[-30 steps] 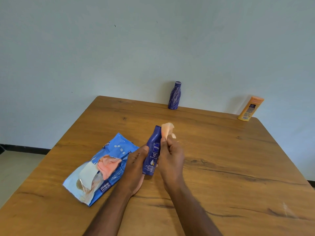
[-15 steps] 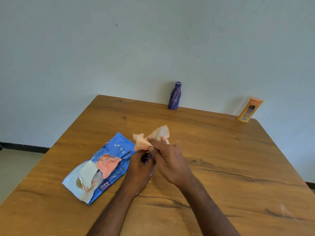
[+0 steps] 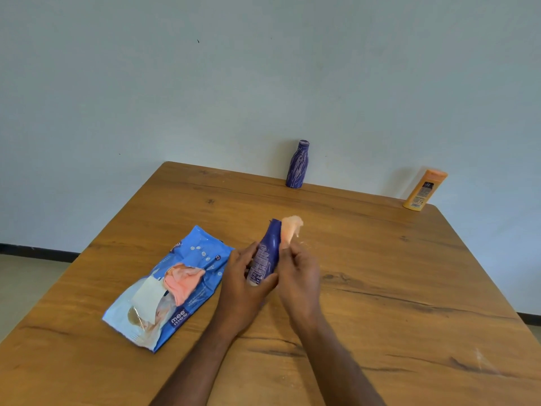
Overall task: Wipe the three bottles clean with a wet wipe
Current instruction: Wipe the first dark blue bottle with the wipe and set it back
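My left hand (image 3: 241, 284) grips a dark blue lotion bottle (image 3: 266, 253) by its lower half, its top tilted away from me and its back label facing up. Against the bottle's right side, my right hand (image 3: 298, 273) pinches a pale peach wet wipe (image 3: 289, 230), whose loose end sticks up beside the bottle's top. A purple patterned bottle (image 3: 298, 164) stands upright at the table's far edge by the wall. An orange bottle (image 3: 424, 190) leans against the wall at the far right corner.
A blue wet-wipe pack (image 3: 178, 276) lies on the wooden table (image 3: 380, 288) left of my hands, its flap open with a peach wipe poking out. The wall runs directly behind the table's far edge.
The blue bottle, hidden under the wipe half a second ago, shows again with its back label up. My right hand has drawn the wipe from over its top to its right side.
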